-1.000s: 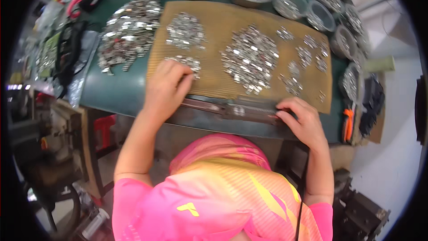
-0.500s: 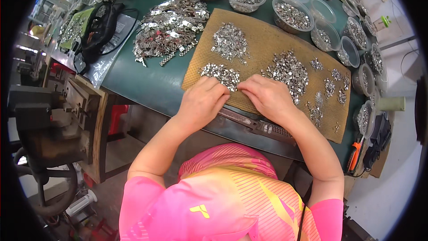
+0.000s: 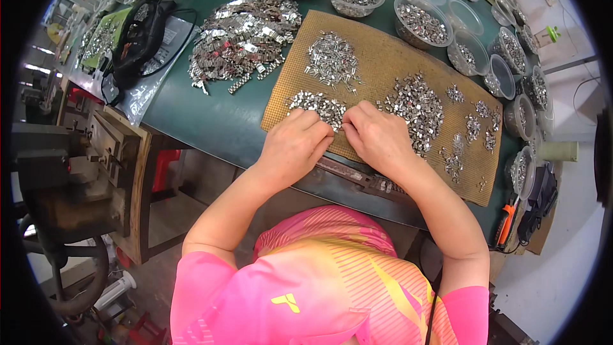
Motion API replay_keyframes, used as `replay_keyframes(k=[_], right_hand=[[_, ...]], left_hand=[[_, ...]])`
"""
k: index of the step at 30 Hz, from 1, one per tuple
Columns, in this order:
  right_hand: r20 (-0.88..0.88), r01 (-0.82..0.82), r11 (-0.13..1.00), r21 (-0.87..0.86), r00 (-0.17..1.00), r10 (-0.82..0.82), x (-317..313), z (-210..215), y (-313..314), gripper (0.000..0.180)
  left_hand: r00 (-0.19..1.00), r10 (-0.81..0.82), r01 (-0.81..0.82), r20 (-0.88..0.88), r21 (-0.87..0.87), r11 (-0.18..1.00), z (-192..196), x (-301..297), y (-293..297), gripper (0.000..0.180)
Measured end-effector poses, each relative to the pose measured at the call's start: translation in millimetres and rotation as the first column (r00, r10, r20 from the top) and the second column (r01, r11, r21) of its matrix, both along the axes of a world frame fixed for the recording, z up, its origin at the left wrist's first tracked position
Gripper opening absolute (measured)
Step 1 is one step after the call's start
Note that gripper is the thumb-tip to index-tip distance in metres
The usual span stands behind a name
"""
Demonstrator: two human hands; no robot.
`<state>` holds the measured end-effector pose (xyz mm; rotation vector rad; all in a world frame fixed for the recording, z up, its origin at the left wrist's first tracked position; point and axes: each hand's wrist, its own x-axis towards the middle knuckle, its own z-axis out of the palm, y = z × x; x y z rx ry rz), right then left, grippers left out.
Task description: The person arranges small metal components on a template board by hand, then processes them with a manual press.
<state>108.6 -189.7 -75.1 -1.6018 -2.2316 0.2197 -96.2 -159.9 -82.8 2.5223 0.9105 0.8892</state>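
My left hand and my right hand are close together over the near edge of a tan textured mat. Both have bent, pinched fingers; whatever they hold is too small or hidden to name. Just beyond my fingertips lies a pile of small shiny metal pieces. Farther off is a heap of thin silvery pieces, and to the right a larger heap of metal pieces. Below my hands a dark metal bar with a slotted strip runs along the table edge.
A large mound of linked metal strips covers the table's left part. Clear plastic tubs of metal parts line the back and right. Orange-handled pliers lie at the right edge. A dark machine stands at the left.
My right hand has shifted slightly up and left, its fingers lifting a little. My left hand stays almost in place, still pinched.
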Motion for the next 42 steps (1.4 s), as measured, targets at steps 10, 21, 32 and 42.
replay_keyframes(k=[10,21,32,42], right_hand=[[-0.123,-0.017,0.999,0.046,0.992,0.022,29.1,23.7,-27.8,0.009],[-0.098,0.054,0.998,-0.043,0.993,-0.058,78.5,31.9,-134.3,0.020],[-0.069,0.119,0.991,0.068,0.991,-0.115,75.5,18.6,-147.4,0.021],[-0.338,0.148,0.978,-0.150,0.922,-0.191,90.7,21.3,-148.4,0.016]], left_hand=[[1.000,0.012,-0.013,-0.010,-0.113,0.994,1.7,-4.1,1.6,0.009],[0.967,-0.190,0.218,0.170,-0.163,0.962,12.2,27.2,-14.0,0.012],[0.883,-0.435,0.457,0.176,-0.116,0.882,5.3,82.6,-53.9,0.021],[0.890,-0.456,0.456,0.007,-0.057,0.888,-1.2,105.3,-68.0,0.020]])
